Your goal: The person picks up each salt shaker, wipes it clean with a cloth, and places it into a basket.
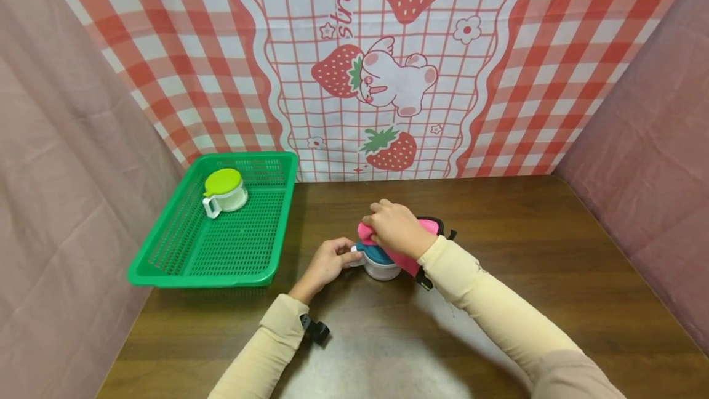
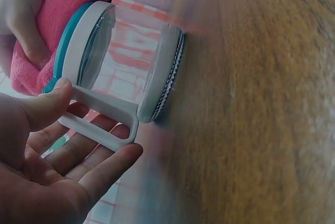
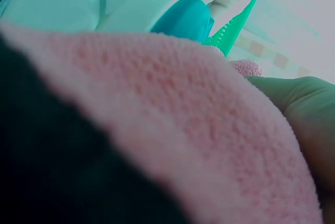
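A clear jar [image 1: 382, 271] with a teal lid [image 1: 376, 255] and a white side handle [image 2: 104, 104] stands upright on the table. My left hand [image 1: 328, 263] grips that handle, thumb near the lid and fingers around the bar. From the other side my right hand [image 1: 401, 228] holds a bunched pink fleecy cloth [image 1: 429, 225] with dark edging. The cloth lies against the lid in the left wrist view and covers part of it. In the right wrist view the cloth [image 3: 199, 114] fills the foreground and hides most of the right hand's fingers.
To the left stands a green plastic basket [image 1: 282, 226]. Inside it sits a similar jar [image 1: 235, 200] with a lime-green lid [image 1: 224, 181]. The wooden table [image 1: 526, 233] ends at a checked strawberry curtain [image 1: 498, 109] behind, with pink cloth walls [image 1: 637, 128] at both sides.
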`<state>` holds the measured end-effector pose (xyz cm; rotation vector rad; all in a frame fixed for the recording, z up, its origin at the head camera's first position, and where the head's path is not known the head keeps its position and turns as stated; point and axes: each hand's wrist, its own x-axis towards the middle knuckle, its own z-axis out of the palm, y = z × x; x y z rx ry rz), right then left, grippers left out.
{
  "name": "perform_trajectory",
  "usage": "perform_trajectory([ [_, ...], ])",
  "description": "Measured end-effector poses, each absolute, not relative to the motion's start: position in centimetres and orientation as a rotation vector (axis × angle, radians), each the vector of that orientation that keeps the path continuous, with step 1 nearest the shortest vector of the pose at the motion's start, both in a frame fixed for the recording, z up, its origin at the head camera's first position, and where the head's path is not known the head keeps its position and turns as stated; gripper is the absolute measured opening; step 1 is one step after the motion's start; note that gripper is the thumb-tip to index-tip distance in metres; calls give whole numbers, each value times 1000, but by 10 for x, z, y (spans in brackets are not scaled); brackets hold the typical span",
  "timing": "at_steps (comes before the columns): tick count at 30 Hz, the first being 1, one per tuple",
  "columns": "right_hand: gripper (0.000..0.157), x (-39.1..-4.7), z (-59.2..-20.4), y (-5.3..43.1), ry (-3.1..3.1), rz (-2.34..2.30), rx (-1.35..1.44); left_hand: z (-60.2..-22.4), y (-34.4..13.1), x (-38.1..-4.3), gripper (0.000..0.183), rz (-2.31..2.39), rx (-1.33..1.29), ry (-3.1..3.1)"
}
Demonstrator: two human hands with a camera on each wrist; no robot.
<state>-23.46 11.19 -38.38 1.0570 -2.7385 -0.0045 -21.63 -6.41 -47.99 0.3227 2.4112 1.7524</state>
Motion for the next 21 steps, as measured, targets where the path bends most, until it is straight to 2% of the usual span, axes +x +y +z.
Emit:
perform_trajectory([
  [21,14,-252,-379,116,-2824,-17,926,-478,-65,-214,15,1774,323,2416],
])
